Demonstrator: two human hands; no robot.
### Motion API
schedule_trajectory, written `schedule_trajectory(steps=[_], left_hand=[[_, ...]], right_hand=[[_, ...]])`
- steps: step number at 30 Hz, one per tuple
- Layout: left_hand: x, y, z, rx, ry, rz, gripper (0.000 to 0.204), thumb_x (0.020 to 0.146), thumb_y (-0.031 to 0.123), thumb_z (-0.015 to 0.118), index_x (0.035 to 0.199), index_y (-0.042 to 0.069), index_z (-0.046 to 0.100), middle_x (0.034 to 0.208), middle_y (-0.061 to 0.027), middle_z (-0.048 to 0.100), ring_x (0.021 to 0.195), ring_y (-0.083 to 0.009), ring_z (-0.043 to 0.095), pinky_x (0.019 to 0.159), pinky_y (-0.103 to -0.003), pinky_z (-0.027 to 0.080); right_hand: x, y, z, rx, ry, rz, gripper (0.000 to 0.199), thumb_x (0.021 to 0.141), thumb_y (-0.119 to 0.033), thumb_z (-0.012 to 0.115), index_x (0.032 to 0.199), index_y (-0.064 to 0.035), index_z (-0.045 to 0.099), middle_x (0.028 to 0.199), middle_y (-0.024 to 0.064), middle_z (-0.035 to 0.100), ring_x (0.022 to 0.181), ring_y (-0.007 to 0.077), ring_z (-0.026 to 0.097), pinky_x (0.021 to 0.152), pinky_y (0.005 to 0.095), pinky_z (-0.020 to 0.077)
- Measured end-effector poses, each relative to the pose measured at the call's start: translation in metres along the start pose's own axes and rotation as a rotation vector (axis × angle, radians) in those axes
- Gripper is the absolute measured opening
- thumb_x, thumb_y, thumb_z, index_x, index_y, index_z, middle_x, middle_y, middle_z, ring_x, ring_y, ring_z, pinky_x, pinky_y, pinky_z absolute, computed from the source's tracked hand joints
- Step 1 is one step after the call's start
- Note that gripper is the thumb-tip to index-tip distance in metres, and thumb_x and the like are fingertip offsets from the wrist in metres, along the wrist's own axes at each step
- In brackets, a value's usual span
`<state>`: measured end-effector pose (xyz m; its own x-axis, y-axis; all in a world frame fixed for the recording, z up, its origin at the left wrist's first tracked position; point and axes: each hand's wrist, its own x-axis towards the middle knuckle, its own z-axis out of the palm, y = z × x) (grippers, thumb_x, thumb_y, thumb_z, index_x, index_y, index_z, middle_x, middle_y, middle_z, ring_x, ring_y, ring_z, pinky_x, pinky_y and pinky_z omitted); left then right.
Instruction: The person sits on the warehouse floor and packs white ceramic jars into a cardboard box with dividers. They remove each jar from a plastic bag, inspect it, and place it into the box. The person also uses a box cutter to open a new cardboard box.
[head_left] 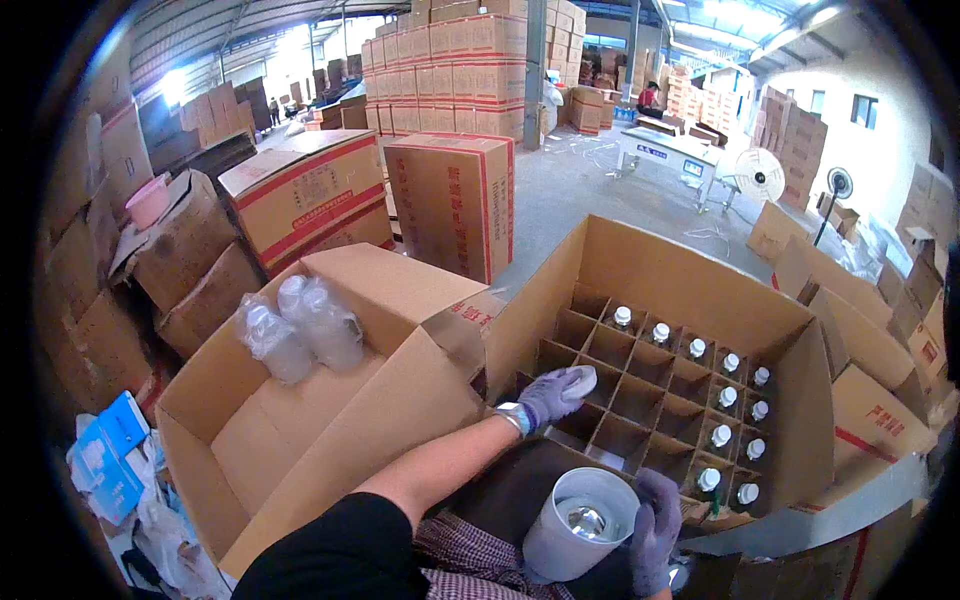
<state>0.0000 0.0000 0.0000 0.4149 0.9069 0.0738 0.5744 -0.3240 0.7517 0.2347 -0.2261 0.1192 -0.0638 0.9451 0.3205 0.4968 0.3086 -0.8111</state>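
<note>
My left hand, in a purple-grey glove, is closed around a white bottle over the near-left cells of a cardboard divider grid inside a large open carton. Several white-capped bottles stand in the grid's far row and right-hand columns. My right hand, also gloved, grips the side of a white cylindrical container with a shiny inside, held low at the carton's near edge.
A second open carton lies to the left with plastic-wrapped bottles on its flap. Stacked printed cartons fill the warehouse behind. A white machine table and a fan stand at right. A person works far back.
</note>
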Motion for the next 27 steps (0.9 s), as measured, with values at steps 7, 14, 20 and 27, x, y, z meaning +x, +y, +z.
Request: schedule_trajectory(steps=[7,14,20,27], left_hand=[[-0.126,0.16,-0.1,-1.139,-0.329,0.067,0.082,0.098,0.063,0.05,0.15,0.001,0.038,0.135,-0.0132,0.056,0.123,-0.0185,0.053,0.107,-0.035,0.044],[-0.169,0.185,-0.083,0.409,0.374,0.766,0.076,0.087,0.037,0.071,0.151,0.01,0.04,0.158,-0.0218,0.028,0.144,-0.0511,0.024,0.119,-0.05,0.027],[-0.186,0.202,-0.111,-1.052,-0.045,0.232,0.09,0.089,0.046,0.072,0.156,0.005,0.027,0.15,-0.0123,0.04,0.138,-0.0246,0.039,0.113,-0.037,0.036],[-0.186,0.2,-0.094,0.307,0.308,0.852,0.074,0.086,0.041,0.068,0.147,0.007,0.044,0.154,-0.0234,0.033,0.145,-0.0449,0.028,0.119,-0.051,0.025]], right_hand=[[0.077,-0.066,0.044,-0.424,0.293,-0.485,0.075,0.067,-0.027,0.087,0.133,-0.0125,0.054,0.115,0.019,0.055,0.099,0.037,0.063,0.08,0.0436,0.0575],[0.082,-0.017,0.073,1.173,0.249,0.478,0.046,0.1,-0.026,0.057,0.14,-0.0066,0.05,0.127,0.0112,0.063,0.116,0.0241,0.061,0.099,0.0372,0.0521],[0.05,-0.109,0.05,-0.112,0.139,-0.326,0.048,0.073,-0.026,0.077,0.11,-0.0046,0.055,0.094,0.0151,0.064,0.08,0.0293,0.065,0.075,0.0386,0.0533],[0.038,-0.063,0.055,0.9,0.003,0.205,0.053,0.099,-0.04,0.055,0.142,-0.0092,0.045,0.13,0.0139,0.06,0.117,0.0268,0.061,0.099,0.0368,0.0498]])
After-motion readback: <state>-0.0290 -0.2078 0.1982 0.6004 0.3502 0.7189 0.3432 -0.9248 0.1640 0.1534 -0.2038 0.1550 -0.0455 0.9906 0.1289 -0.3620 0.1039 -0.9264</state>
